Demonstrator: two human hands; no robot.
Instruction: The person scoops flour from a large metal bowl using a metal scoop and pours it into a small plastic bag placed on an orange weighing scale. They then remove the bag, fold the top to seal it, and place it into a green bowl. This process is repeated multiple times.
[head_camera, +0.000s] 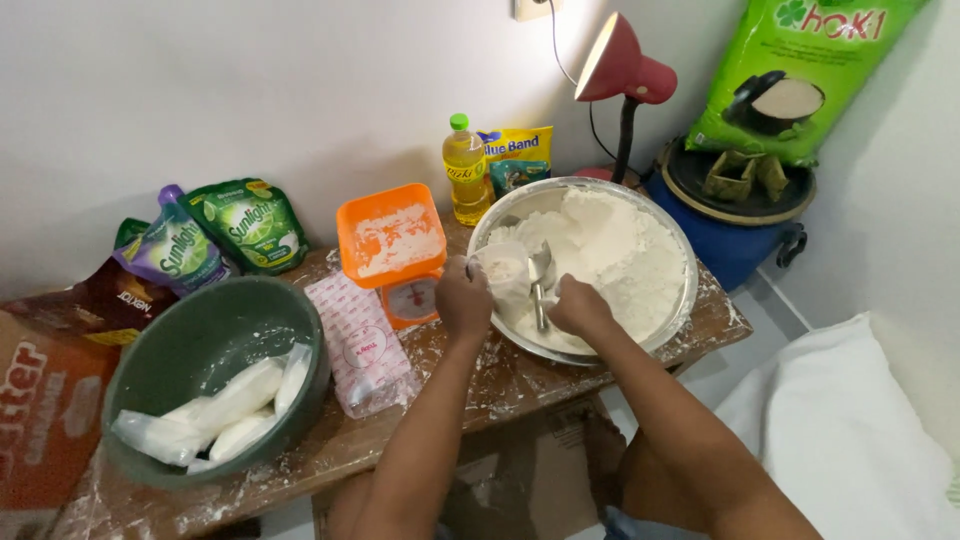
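A wide metal bowl (680, 300) heaped with white flour (610, 255) sits on the right of a low wooden table (500, 385). My left hand (463, 297) holds a small clear plastic bag (505, 270) open at the bowl's near-left rim. My right hand (578, 305) grips the handle of a metal scoop (541, 275) whose cup points at the bag's mouth. An orange kitchen scale (392, 240) with a floury tray stands just left of my left hand.
A green bowl (200, 340) at the left holds several filled white bags (215, 415). A pink-patterned plastic packet (360, 345) lies between bowl and scale. Oil bottle (465, 170), soap pouches (215, 235), red lamp (620, 70) and blue container (735, 215) line the back. A white cloth (850, 430) lies at the right.
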